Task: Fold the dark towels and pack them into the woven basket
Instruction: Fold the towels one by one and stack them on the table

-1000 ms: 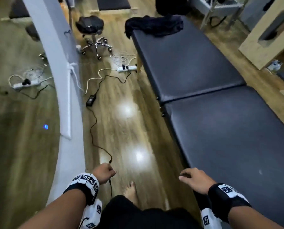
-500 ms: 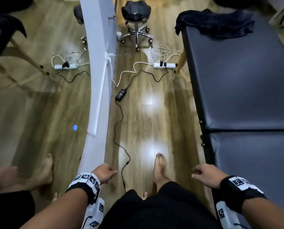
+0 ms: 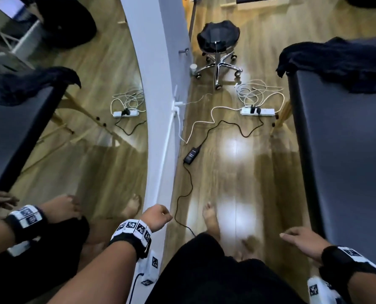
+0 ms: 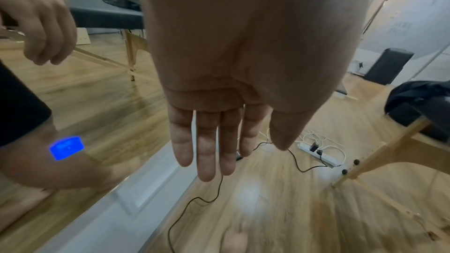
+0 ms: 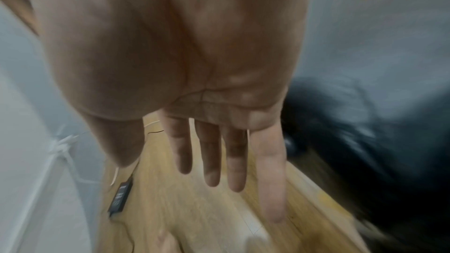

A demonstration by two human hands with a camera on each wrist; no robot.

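Head view shows both the left hand (image 3: 155, 218) and right hand (image 3: 301, 242) empty, the crumpled dark towel (image 3: 340, 64) at two o'clock likely limp, best pinched by corners.

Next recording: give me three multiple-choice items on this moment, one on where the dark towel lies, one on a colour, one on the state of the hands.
1. Where does the dark towel lie?
A. at the far end of the padded table
B. on the wooden floor
C. in a woven basket

2. What colour is the power strip on the floor?
A. red
B. white
C. green

3. What are the left hand and right hand doing?
A. both grip the towel
B. one holds a cable
C. both hold nothing

Answers:
1. A, since the head view shows it bunched on the table's far end.
2. B, its casing is white.
3. C, as both wrist views show straight fingers with only floor beyond.
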